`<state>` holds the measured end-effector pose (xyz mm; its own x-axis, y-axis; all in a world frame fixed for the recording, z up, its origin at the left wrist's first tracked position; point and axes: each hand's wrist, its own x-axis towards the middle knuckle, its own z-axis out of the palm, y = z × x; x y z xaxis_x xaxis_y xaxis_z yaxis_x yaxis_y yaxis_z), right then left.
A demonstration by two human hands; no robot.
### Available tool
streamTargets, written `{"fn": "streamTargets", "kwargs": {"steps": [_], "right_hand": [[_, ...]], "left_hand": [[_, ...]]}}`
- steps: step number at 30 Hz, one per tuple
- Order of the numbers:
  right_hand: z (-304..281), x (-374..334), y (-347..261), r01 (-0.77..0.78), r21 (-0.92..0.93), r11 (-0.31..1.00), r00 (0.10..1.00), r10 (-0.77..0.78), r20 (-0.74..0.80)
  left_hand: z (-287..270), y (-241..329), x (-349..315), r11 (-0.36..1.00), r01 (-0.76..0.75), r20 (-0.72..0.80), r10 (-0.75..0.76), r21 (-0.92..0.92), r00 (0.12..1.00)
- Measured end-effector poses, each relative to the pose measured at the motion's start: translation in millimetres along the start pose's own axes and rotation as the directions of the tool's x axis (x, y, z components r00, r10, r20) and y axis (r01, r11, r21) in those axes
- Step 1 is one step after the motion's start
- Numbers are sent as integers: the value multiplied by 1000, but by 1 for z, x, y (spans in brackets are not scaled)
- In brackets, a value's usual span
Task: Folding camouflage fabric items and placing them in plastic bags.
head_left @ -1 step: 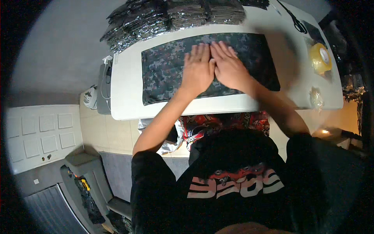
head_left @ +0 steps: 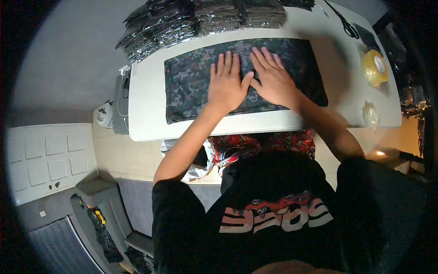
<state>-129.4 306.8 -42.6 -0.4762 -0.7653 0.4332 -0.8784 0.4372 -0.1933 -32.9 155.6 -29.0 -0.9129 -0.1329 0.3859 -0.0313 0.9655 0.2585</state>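
Note:
A dark camouflage-patterned cloth (head_left: 191,82), roughly rectangular, lies spread on the white table. Flat on its middle rests my left hand (head_left: 227,84), fingers stretched out and pointing to the far side. Just right of it, my right hand (head_left: 273,80) also presses on the cloth with its fingers spread. The two thumbs nearly meet between the hands. Neither hand grips anything. The cloth's surface under both palms is hidden.
Stacks of black, shiny plastic packages (head_left: 214,18) line the table's far edge. At the right are black scissors (head_left: 349,30), a roll of yellowish tape (head_left: 375,67) and crumpled clear plastic (head_left: 370,115). The white table (head_left: 146,109) has its near edge before me.
My hands have slid slightly apart, the left one to the left and the right one to the right. Their fingers are more spread. The cloth stays almost in place.

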Motion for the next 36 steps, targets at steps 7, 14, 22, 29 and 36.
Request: {"fn": "streamTargets", "kwargs": {"steps": [7,14,22,29,36], "right_hand": [[-68,-80,83,-90,-107,990,989,102,110],[-73,-34,69,109,-29,994,993,-110,-46],[27,56,20,-51,-26,998,982,55,181],[-16,-10,96,-13,-66,998,1000,11,-26],[-32,7,74,-114,-307,945,984,150,96]], "left_hand": [[-55,-75,-60,925,273,105,-309,264,945],[-49,-61,-27,977,134,47,-144,165,989],[24,-41,50,993,0,130,-15,115,991],[-29,-124,-4,929,269,88,-299,255,950],[-40,-101,2,953,191,19,-201,234,979]]}}
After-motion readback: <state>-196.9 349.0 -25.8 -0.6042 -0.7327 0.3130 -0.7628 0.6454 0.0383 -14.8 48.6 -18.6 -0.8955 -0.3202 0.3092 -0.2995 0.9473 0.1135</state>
